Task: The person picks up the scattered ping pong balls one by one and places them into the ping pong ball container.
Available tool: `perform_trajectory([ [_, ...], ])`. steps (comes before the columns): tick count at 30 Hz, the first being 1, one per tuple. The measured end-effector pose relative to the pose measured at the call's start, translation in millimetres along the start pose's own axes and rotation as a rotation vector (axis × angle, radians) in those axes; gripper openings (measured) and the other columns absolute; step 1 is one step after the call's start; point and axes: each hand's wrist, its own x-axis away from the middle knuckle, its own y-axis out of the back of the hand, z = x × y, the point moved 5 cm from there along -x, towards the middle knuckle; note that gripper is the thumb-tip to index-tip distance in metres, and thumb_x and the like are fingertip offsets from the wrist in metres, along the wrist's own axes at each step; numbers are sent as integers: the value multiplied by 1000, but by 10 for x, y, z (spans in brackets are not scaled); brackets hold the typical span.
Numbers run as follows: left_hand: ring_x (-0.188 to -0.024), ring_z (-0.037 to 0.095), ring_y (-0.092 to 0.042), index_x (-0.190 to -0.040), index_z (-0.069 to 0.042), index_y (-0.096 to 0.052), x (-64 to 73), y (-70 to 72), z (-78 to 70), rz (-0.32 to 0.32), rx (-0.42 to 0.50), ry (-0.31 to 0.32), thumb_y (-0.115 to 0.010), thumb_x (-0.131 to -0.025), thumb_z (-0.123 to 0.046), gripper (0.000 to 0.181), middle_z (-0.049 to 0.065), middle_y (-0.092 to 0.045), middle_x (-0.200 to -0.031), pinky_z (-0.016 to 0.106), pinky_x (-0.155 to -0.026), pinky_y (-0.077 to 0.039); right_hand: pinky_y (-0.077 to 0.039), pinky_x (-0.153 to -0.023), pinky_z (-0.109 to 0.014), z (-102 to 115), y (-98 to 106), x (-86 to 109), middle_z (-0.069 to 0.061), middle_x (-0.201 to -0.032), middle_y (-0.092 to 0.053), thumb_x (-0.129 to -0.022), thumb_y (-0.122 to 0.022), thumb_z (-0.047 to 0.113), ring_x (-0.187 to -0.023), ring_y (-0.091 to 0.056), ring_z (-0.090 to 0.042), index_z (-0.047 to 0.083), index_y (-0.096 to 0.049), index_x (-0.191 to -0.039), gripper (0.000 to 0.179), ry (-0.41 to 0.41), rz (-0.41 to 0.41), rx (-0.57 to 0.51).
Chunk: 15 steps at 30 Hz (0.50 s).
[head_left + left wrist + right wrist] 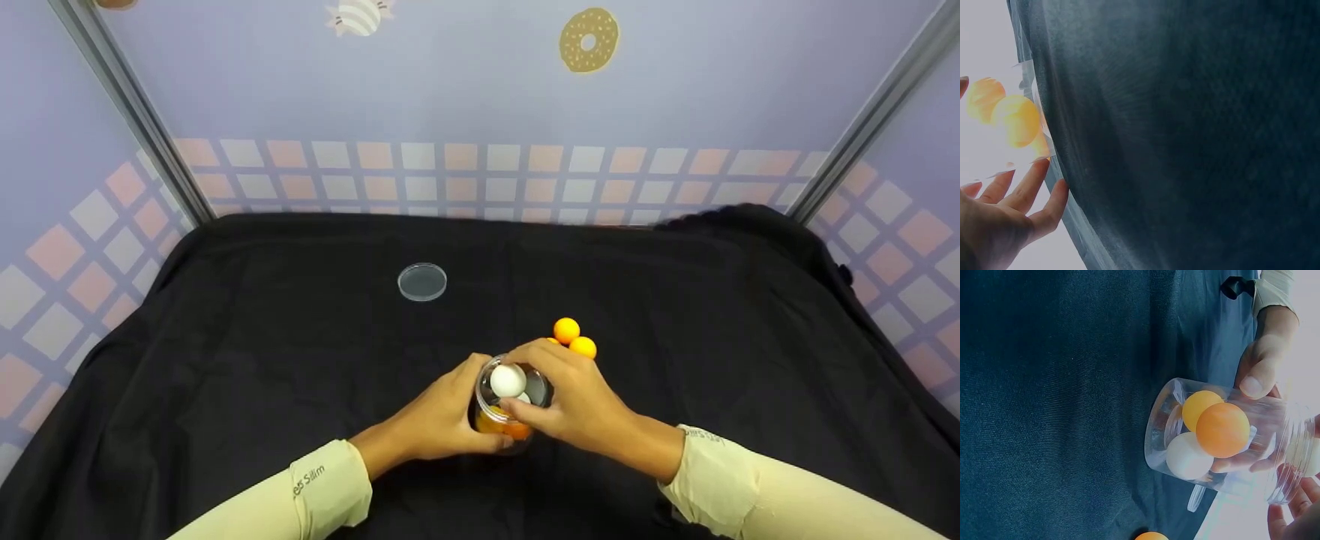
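Note:
A clear plastic jar (1157, 439) stands on the cloth, with orange balls (1222, 430) and a white ball (1189, 456) inside. My left hand (442, 420) holds the jar from its left side, thumb along the near wall. At the jar's mouth my right hand (577, 390) pinches a white ping-pong ball (508, 381) between thumb and fingers. In the left wrist view, glare washes out most of the jar, though orange balls (1016, 121) show through beyond the left fingers (1027, 188).
Just beyond the right hand, orange ping-pong balls (566, 330) lie on the black cloth (300, 322), one partly hidden. A round clear lid (422, 283) lies farther back, left of the jar. Patterned panels (480, 90) enclose the back and sides.

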Motion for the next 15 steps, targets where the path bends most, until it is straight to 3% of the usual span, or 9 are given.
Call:
perform_trajectory([
  [7,-112,7,-61,-135,-23,-43,3,-3,6,-13,-8,-7,-88,-76,-46,78,-8,-57,-125,30,-99,-53,-57,-87,-27,-16,-7,8,4,-111,-71,-83,-84,23,-102,-67,-11,13,-69,-113,36,-12,-8,27],
  [15,-110,8,-61,-137,-23,-42,3,2,2,-6,-5,1,-87,-76,-47,79,-5,-57,-126,30,-96,-54,-60,-84,-31,-10,2,12,4,-110,-70,-83,-84,24,-100,-67,-10,11,-68,-112,36,6,-12,38],
])
